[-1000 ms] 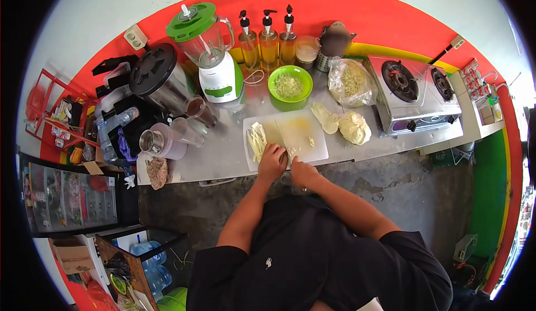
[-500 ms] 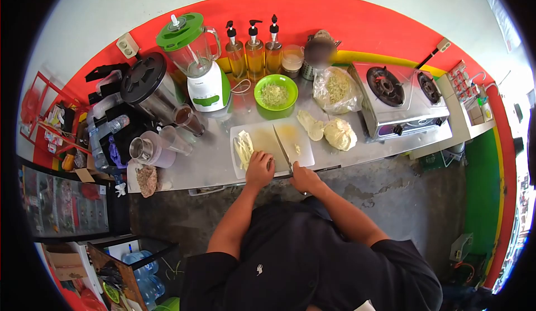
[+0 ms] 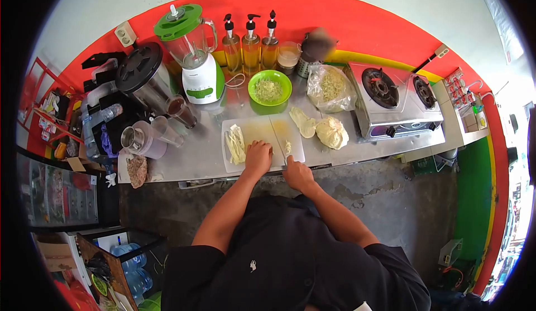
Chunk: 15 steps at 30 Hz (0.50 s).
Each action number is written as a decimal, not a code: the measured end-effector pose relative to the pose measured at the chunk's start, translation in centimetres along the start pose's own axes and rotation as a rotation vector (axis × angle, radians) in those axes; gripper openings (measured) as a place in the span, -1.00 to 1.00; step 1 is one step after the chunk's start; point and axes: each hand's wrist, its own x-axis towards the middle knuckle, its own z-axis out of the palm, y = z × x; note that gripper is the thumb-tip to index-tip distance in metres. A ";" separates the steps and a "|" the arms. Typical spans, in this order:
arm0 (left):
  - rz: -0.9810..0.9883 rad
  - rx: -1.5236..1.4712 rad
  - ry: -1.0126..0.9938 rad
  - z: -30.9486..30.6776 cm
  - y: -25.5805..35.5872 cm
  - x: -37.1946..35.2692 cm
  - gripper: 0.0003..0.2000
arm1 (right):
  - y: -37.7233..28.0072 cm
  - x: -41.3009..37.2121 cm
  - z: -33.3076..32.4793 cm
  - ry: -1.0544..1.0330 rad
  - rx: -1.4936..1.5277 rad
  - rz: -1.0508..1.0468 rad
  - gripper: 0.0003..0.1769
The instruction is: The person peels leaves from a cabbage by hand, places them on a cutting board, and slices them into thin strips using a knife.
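Note:
My right hand [image 3: 298,174] grips the handle of a knife [image 3: 280,138]. Its blade points away from me across a white cutting board [image 3: 251,122]. A few shredded cabbage bits [image 3: 288,147] lie just right of the blade. My left hand [image 3: 259,157] rests on the board left of the knife, fingers curled down; whatever is under them is hidden. Beside it, at the board's left side, lies a pile of pale cabbage strips [image 3: 235,145]. To the right of the board are a loose cabbage leaf [image 3: 302,122] and a partial cabbage head [image 3: 332,132].
Behind the board stands a green bowl [image 3: 269,104] of shredded cabbage, with a plastic bag [image 3: 330,88] of shreds beside it. A blender [image 3: 202,82], pump bottles [image 3: 250,51] and cups [image 3: 180,112] line the back and left. A two-burner stove [image 3: 397,102] is at right.
The whole view has shifted a little, so the counter sits slightly further left and up. Both hands and the knife keep nearly the same places on the board.

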 end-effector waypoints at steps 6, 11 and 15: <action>-0.143 -0.063 -0.046 0.6 0.3 0.2 -0.95 | -1.8 0.8 0.3 -0.081 0.005 -0.072 -0.60; -0.093 -0.073 -0.032 0.4 0.0 -0.5 -0.94 | -2.2 1.0 0.9 -0.091 -0.044 -0.043 -0.59; -0.060 -0.113 0.024 0.1 0.2 -1.2 -0.92 | -2.6 0.2 1.9 -0.089 -0.083 -0.006 -0.60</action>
